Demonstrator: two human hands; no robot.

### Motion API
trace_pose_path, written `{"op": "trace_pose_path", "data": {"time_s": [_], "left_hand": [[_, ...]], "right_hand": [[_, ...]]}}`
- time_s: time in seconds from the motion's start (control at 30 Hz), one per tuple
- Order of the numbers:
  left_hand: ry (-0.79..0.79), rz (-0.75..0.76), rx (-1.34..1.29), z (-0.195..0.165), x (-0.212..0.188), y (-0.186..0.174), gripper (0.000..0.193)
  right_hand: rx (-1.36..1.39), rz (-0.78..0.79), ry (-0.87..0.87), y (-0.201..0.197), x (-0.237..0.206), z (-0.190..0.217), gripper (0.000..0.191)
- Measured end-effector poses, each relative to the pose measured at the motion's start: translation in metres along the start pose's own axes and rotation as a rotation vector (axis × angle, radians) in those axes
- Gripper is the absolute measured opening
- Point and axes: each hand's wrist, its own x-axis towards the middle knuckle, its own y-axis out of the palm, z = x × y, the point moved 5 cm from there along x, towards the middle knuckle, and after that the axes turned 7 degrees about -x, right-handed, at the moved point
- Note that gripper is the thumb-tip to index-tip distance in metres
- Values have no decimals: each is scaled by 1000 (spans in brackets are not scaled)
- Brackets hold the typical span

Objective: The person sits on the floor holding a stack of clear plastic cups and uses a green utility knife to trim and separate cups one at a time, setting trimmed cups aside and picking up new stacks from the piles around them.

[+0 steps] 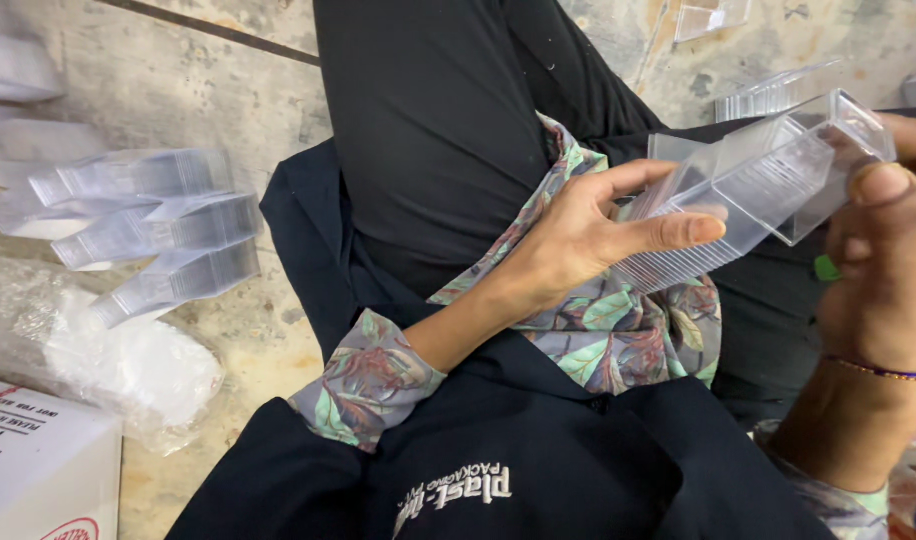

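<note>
A nested stack of clear plastic containers (748,190) lies tilted across my lap at the right of the head view. My left hand (588,230) grips its lower end, thumb on top and fingers underneath. My right hand (878,260) holds the upper end, its thumb pressed on the outermost container. A thin bracelet circles my right wrist. I sit on the floor in black trousers, a dark apron and floral sleeves.
Three more stacks of clear containers (148,235) lie on the stone floor at the left. A clear plastic bag (108,360) lies below them, and a white cardboard box (38,470) stands at the bottom left corner. More clear containers (768,95) lie at the upper right.
</note>
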Motion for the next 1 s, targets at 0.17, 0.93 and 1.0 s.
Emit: {"op": "trace_pose_path", "data": {"time_s": [0.17, 0.93, 1.0], "left_hand": [[-17, 14, -25, 1, 0, -1, 60], [-5, 92, -218, 9, -5, 4, 63], [-36, 81, -198, 6, -6, 7, 65]], "right_hand": [[82, -108, 18, -23, -4, -28, 36], [-169, -66, -63, -2, -17, 9, 41], [-177, -8, -96, 4, -22, 18, 41]]}}
